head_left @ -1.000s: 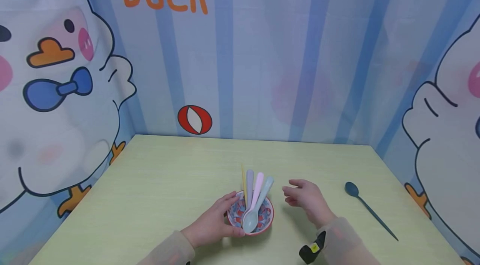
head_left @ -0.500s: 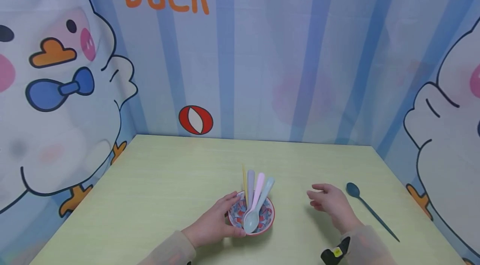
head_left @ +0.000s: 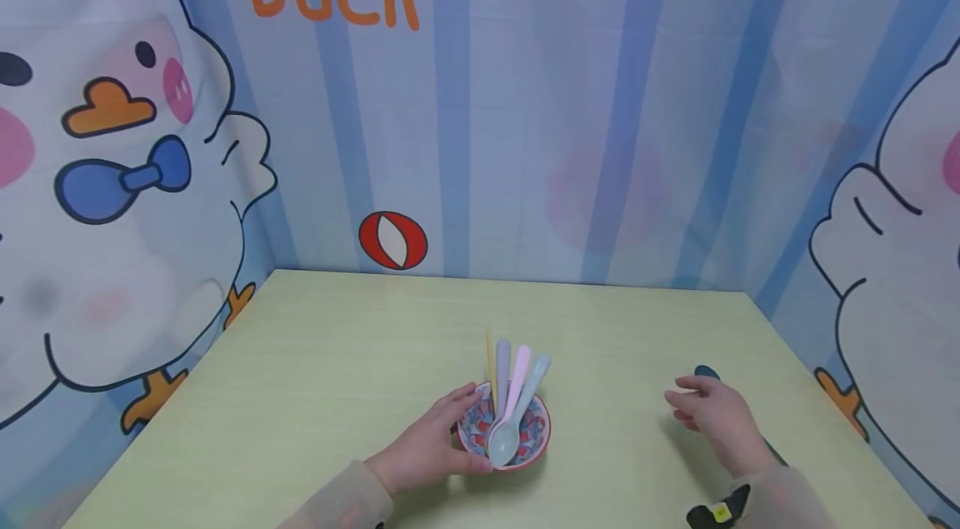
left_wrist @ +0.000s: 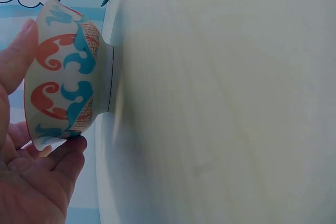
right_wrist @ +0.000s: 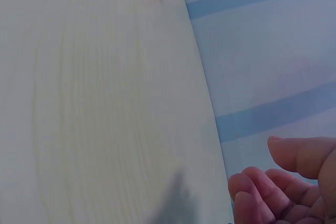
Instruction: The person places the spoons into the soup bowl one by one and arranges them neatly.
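Note:
My left hand [head_left: 429, 444] grips a small patterned bowl [head_left: 536, 429] by its side, thumb at the near rim and fingers round the left. In the left wrist view the bowl's red and blue scrolls show between thumb and fingers. Inside it lean a pale blue spoon [head_left: 504, 444], a pink spoon [head_left: 519, 375], a lilac handle [head_left: 502, 366] and a thin yellow stick [head_left: 491, 358]. To the right, my right hand [head_left: 720, 421] is over a dark teal spoon [head_left: 706, 371], covering most of it. Its fingers are loosely bent and hold nothing.
A pale yellow table [head_left: 360, 346] spreads beneath both hands. Behind it hangs a blue striped duck curtain [head_left: 525, 112], meeting the table's back edge. A black strap [head_left: 720, 510] sits at the right sleeve.
My right hand has moved right, away from the bowl, and now covers most of the dark teal spoon. The left hand and the bowl stay in place.

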The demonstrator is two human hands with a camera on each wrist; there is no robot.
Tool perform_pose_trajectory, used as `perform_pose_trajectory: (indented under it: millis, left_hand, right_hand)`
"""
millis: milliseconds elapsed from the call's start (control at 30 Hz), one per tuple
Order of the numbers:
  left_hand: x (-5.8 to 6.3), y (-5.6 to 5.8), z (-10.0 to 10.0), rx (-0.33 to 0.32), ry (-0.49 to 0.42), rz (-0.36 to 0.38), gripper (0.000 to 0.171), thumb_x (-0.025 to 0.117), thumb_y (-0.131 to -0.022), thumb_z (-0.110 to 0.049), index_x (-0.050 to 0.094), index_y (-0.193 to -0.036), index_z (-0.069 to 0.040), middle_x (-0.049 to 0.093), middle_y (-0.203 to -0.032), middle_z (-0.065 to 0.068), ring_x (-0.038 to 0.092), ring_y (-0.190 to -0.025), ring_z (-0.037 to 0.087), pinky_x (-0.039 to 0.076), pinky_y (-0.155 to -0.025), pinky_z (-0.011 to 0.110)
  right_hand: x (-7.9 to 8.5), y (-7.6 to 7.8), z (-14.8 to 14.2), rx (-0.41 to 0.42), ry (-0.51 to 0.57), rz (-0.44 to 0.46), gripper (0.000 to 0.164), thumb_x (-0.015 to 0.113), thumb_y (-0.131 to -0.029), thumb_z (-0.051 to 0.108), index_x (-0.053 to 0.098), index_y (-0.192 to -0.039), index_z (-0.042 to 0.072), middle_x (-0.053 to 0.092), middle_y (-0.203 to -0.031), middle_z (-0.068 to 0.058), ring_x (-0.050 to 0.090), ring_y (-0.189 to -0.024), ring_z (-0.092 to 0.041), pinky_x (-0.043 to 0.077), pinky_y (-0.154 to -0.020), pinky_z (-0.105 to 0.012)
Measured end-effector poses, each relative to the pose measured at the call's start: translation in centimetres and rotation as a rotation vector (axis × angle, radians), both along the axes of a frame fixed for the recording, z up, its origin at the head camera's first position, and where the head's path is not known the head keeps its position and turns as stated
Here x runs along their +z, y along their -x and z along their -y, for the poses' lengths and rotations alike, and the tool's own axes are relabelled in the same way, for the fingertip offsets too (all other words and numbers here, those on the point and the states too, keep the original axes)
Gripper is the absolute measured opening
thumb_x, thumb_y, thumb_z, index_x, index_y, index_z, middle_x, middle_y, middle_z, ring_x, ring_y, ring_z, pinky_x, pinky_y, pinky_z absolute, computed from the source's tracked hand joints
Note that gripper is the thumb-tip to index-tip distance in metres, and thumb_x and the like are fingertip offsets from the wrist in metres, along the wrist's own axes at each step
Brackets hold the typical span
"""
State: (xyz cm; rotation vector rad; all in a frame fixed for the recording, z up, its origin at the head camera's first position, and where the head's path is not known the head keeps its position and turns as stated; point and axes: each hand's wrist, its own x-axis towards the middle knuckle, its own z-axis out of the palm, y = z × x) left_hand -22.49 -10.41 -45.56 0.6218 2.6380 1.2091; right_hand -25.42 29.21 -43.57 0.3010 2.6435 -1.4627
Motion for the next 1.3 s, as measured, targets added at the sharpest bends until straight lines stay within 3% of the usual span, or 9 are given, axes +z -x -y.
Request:
perform_pose_trajectory:
  millis: [300,600,867,1033,1300]
  left_hand:
    - [0.1,-0.1,0.0,-0.006,-0.011,0.002,0.095,0.082,-0.074,-0.042,0.035,-0.148,-0.004,0.025,-0.156,0.008,0.026,-0.14,0.035,0.029,-0.109,0.054]
    - [0.2,-0.1,-0.1,-0.007,-0.01,0.006,0.096,0.082,-0.073,-0.042,0.035,-0.148,-0.005,0.025,-0.157,0.008,0.025,-0.141,0.034,0.028,-0.109,0.054]
    - [0.4,-0.2,-0.1,-0.004,0.0,0.002,0.095,0.083,-0.073,-0.041,0.035,-0.148,-0.005,0.025,-0.156,0.008,0.026,-0.141,0.035,0.029,-0.109,0.055]
    - [0.4,-0.2,-0.1,-0.004,-0.001,0.001,0.096,0.082,-0.073,-0.042,0.035,-0.148,-0.005,0.025,-0.157,0.007,0.026,-0.141,0.034,0.029,-0.109,0.054]
    - [0.4,-0.2,0.0,-0.006,-0.003,-0.004,0.095,0.083,-0.074,-0.04,0.036,-0.148,-0.004,0.025,-0.156,0.009,0.026,-0.14,0.035,0.028,-0.109,0.054]
  right_hand:
    - [-0.1,-0.6,-3.6,-0.059,-0.043,0.049,0.063,0.061,-0.095,0.028,0.038,-0.136,-0.014,0.045,-0.132,-0.035,0.064,-0.095,-0.029,0.053,-0.081,-0.042]
    - [-0.5,-1.3,-6.6,-0.12,-0.125,0.06,0.065,0.065,-0.092,0.027,0.039,-0.134,-0.015,0.051,-0.124,-0.034,0.062,-0.093,-0.032,0.052,-0.076,-0.043]
    - [-1.1,-2.0,-8.7,-0.163,-0.233,0.091,0.069,0.066,-0.089,0.034,0.042,-0.132,-0.013,0.043,-0.13,-0.037,0.044,-0.113,-0.05,0.044,-0.084,-0.056]
    - [-1.7,-2.0,-9.2,-0.232,-0.262,0.15,0.067,0.068,-0.088,0.031,0.042,-0.132,-0.013,0.044,-0.127,-0.037,0.044,-0.112,-0.051,0.046,-0.077,-0.053]
    - [-2.2,-2.3,-9.8,-0.184,-0.27,0.178,0.066,0.068,-0.088,0.029,0.042,-0.128,-0.017,0.046,-0.123,-0.038,0.047,-0.108,-0.05,0.045,-0.081,-0.056]
